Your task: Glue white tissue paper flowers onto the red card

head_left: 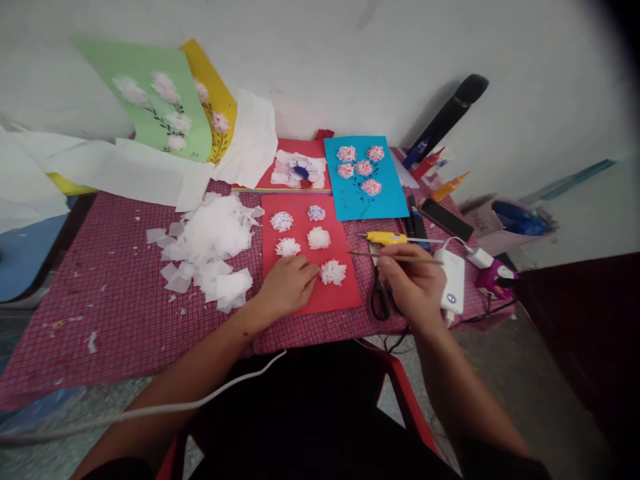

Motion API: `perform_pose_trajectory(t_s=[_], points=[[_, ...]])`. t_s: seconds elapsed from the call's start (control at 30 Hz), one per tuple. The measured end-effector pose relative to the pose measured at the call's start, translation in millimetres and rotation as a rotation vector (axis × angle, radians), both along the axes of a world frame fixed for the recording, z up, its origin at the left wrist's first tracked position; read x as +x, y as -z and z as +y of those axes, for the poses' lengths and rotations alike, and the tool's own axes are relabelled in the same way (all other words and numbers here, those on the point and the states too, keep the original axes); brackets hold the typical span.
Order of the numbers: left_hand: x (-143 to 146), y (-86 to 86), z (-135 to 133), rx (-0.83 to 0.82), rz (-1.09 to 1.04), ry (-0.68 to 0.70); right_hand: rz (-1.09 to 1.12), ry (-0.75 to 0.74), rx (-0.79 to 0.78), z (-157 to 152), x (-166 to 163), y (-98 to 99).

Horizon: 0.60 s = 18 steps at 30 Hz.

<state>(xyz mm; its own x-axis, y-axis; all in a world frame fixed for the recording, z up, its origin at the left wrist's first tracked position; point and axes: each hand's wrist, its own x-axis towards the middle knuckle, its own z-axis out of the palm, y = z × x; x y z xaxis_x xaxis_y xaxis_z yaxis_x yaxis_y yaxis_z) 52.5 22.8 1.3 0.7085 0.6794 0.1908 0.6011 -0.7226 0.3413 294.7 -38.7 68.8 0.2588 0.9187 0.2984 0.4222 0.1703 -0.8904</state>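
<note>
On a red sheet of paper (310, 303) sit several crumpled tissue flowers, some with blue-tinted tips. My left hand (290, 283) rests on this sheet, fingers slightly bent and pointing right, their tips beside a white tissue flower (333, 272). Another white flower (288, 247) is just above its knuckles. Between the thumb and fingers of my right hand (415, 280) is a thin paintbrush (370, 254), held almost level, its tip pointing left over the sheet's right edge. Black-handled scissors (380, 301) lie partly under that hand. A yellow glue gun (386, 237) lies just beyond it.
Left of the sheet is a heap of white tissue squares (215, 233). Behind are a blue flower card (370, 180) and a blue-stained tissue (299, 171). A white power bank (453, 280), a phone (447, 219) and a purple plug adapter (495, 279) sit right. A white cable (200, 402) crosses my left forearm.
</note>
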Motion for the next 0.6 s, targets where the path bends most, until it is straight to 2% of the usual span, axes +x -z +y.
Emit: perform_pose_trajectory(t_s=[0.07, 0.13, 0.27, 0.4, 0.6], points=[[2.1, 0.1, -1.3, 0.024, 0.035, -0.006, 0.119, 0.126, 0.02, -25.2, -1.6, 19.1], [3.9, 0.5, -2.4, 0.044, 0.067, 0.003, 0.14, 0.197, 0.03, -45.0, -5.7, 38.5], [4.2, 2.0, -3.8, 0.06, 0.092, 0.017, -0.036, 0.195, 0.087, -60.8, -10.4, 65.1], [1.6, 3.9, -4.2, 0.088, 0.003, -0.013, -0.311, 0.098, 0.238, -51.8, -6.2, 69.2], [-0.2, 4.6, -4.2, 0.125, -0.138, -0.07, -0.435, 0.063, 0.278, -41.7, -3.4, 72.7]])
